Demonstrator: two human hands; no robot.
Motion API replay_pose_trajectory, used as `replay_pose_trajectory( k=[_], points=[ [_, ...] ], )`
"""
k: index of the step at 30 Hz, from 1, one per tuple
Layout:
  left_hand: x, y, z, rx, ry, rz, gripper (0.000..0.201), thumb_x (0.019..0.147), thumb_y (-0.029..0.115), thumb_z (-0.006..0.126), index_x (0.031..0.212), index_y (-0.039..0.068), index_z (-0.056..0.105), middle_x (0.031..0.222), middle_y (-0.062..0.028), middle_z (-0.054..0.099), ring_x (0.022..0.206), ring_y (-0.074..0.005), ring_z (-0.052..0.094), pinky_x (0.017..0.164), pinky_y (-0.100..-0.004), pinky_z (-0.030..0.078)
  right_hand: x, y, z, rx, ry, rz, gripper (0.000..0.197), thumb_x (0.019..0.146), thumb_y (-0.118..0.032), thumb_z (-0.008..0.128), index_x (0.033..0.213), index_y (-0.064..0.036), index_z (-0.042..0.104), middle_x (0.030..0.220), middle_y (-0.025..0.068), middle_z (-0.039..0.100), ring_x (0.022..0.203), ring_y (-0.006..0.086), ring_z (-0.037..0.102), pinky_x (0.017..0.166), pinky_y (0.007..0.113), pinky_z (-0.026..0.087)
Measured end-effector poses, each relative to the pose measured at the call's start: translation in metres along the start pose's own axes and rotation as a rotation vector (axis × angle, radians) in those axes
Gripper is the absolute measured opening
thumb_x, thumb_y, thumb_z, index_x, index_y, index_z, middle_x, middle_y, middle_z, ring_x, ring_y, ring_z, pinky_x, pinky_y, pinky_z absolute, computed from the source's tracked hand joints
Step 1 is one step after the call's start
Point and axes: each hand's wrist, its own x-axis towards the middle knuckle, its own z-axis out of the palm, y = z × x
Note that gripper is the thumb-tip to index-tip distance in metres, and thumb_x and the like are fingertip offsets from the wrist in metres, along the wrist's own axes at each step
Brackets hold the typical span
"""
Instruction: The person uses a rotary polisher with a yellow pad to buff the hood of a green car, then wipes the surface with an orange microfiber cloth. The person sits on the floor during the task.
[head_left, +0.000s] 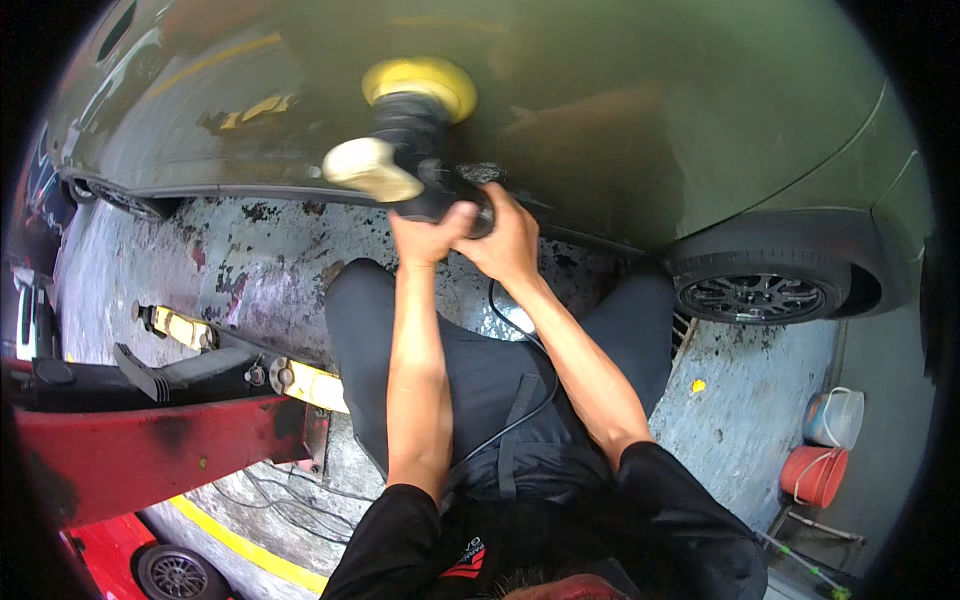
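Both my hands are closed round a black power polisher [412,125], blurred by motion. My left hand [425,238] grips the near left side of its body, while my right hand [507,238] wraps the rear end, close beside the left. At the polisher's far end, the yellow pad [425,85] lies against the olive-green car panel [610,120]. A cream-coloured part [370,168] juts out to the tool's left; its exact kind is blurred. From below my hands a black cord [530,340] runs over my lap. My fingertips are partly hidden by the tool.
A car wheel [765,285] stands at the right. Red lift arm [160,450] and yellow-padded supports [312,385] lie low at the left. Several loose cables [290,500] trail on the worn floor. A red bucket [815,475] and a clear bucket [835,418] are at the right.
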Motion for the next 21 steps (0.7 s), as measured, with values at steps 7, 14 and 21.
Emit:
replay_pose_trajectory(
  k=[7, 14, 21],
  points=[
    [-0.022, -0.054, 0.000, 0.055, 0.112, 0.104, 0.064, 0.099, 0.033, 0.080, 0.141, -0.011, 0.061, 0.138, -0.0178, 0.068, 0.122, -0.0302, 0.064, 0.112, -0.0458, 0.050, -0.003, 0.018, -0.015, -0.087, 0.025, -0.107, 0.057, 0.058, -0.024, 0.091, 0.110, -0.0086, 0.073, 0.097, 0.0135, 0.075, 0.092, 0.0361, 0.076, 0.080, 0.050, 0.059],
    [-0.064, -0.015, 0.118, 0.170, -0.415, 0.030, 0.060, 0.068, 0.031, 0.102, 0.113, 0.002, 0.075, 0.107, -0.0084, 0.078, 0.097, -0.0227, 0.077, 0.089, -0.0398, 0.062, -0.066, 0.081, -0.089, 0.117, 0.256, 0.199, 0.052, 0.072, -0.022, 0.087, 0.118, -0.0037, 0.069, 0.111, 0.0201, 0.077, 0.108, 0.0403, 0.075, 0.093, 0.045, 0.058],
    [-0.097, 0.036, 0.224, 0.610, -0.651, 0.424, 0.071, 0.051, 0.040, 0.100, 0.103, 0.006, 0.066, 0.091, -0.0135, 0.067, 0.086, -0.0360, 0.067, 0.079, -0.0466, 0.053, -0.106, 0.126, -0.129, 0.480, 0.415, 0.256, 0.045, 0.087, -0.018, 0.084, 0.127, -0.0023, 0.070, 0.121, 0.0152, 0.077, 0.112, 0.0258, 0.074, 0.098, 0.041, 0.058]
  ],
)
